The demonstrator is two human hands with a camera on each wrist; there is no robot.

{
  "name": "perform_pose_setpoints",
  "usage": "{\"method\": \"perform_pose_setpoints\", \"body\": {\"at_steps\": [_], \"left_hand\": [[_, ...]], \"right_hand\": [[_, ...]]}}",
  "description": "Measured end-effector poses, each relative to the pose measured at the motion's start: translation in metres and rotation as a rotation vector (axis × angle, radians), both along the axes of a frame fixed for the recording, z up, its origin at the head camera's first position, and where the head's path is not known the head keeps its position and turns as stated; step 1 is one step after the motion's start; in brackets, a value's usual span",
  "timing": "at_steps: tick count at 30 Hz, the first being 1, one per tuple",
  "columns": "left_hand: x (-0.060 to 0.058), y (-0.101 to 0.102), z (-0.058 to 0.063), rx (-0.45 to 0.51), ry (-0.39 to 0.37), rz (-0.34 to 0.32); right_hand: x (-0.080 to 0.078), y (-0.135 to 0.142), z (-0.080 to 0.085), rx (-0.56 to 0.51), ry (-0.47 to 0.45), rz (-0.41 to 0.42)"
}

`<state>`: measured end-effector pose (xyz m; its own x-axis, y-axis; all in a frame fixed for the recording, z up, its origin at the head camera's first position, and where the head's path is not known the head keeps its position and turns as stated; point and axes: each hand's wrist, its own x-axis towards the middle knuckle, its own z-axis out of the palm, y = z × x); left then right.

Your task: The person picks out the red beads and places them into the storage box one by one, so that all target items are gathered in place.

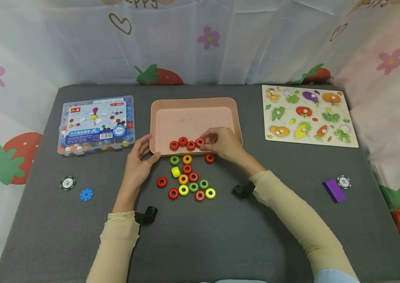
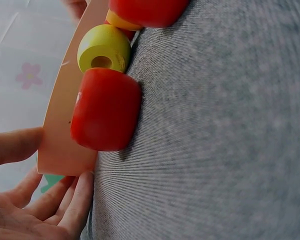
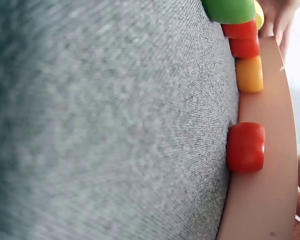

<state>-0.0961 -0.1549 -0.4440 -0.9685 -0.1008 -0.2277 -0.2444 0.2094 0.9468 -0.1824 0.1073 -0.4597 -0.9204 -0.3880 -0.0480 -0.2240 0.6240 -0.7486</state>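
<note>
the left hand (image 1: 138, 162) grips the pink rectangular tray (image 1: 194, 122) by its near-left corner; the right hand (image 1: 223, 144) pinches a glossy red ring-shaped bead (image 1: 198, 143) inside it.

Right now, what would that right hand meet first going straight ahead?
Beyond the red ring-shaped bead at the right hand, probably the neighbouring red bead in the pink rectangular tray; depth is unclear.
</note>
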Motion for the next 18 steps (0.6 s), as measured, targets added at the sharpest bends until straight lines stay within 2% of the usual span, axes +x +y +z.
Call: {"method": "perform_pose_setpoints", "body": {"at_steps": [3,10,18], "left_hand": [[0.000,0.000,0.000,0.001,0.009,-0.002],[-0.004,-0.006,-0.022,-0.025,0.024,0.001],[-0.005,-0.006,-0.023,-0.046,0.025,0.005]], "right_hand": [[0.001,0.000,0.000,-0.004,-0.002,0.004],[0.003,0.008,0.003,-0.110,0.039,0.018],[0.017,0.029,0.023,-0.123,0.175,0.029]]}}
